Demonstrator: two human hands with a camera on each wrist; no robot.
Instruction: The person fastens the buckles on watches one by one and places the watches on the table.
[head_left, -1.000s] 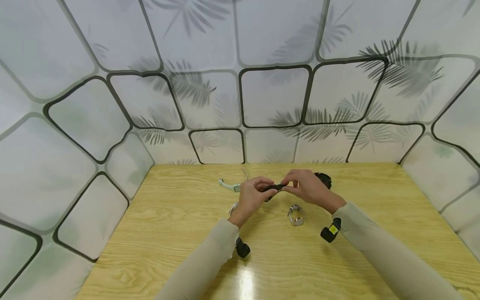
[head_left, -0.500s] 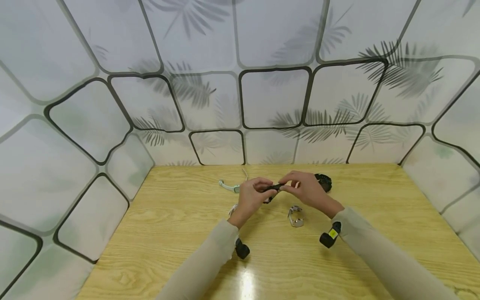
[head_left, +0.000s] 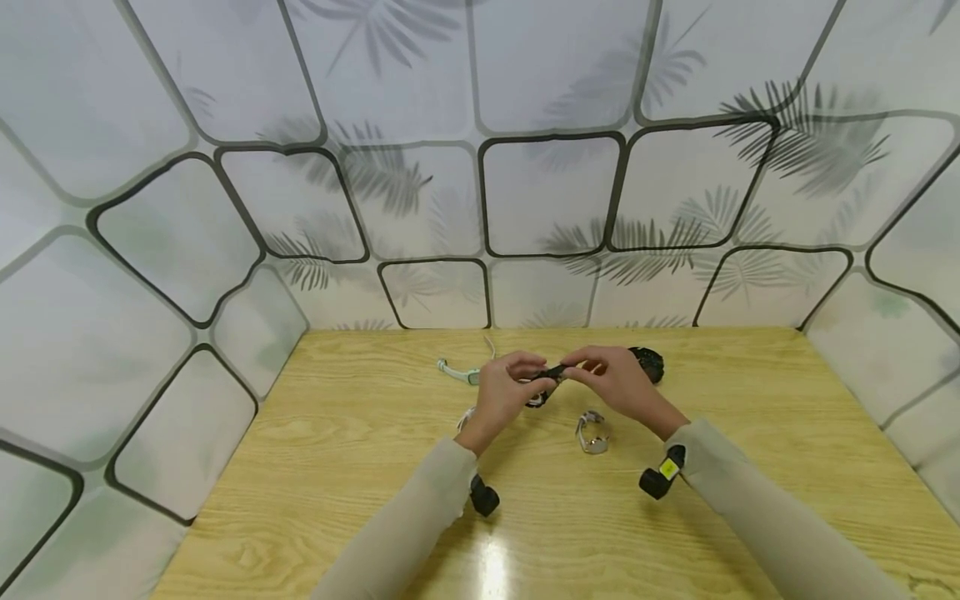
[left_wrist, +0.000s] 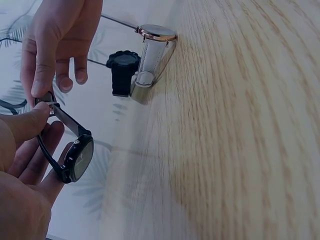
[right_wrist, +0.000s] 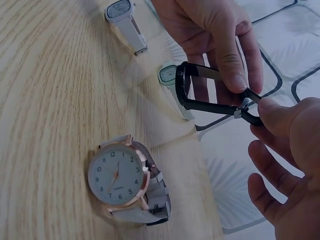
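Note:
A black wristwatch (head_left: 555,372) is held up between both hands, its strap bent into a loop with a silver buckle. My left hand (head_left: 504,400) pinches the strap between thumb and fingers, the other fingers inside the loop. From the opposite side, my right hand (head_left: 618,383) pinches the strap end by the buckle (right_wrist: 241,108) between thumb and index finger. The watch's round dial (left_wrist: 82,161) hangs at the low end of the loop in the left wrist view. Right-hand fingers (right_wrist: 267,195) not on the strap are loosely bent.
A watch with rose-gold case (right_wrist: 117,175) and pale strap stands on the wooden table (head_left: 337,467) before the hands. A mint-green watch (head_left: 457,372) lies behind the left hand. A white watch (right_wrist: 127,25) is beside the left wrist. Another black watch (head_left: 649,364) sits behind the right hand.
My right hand has shifted slightly down at the strap end. More of the watch's dial shows below the hands. The left hand has barely moved.

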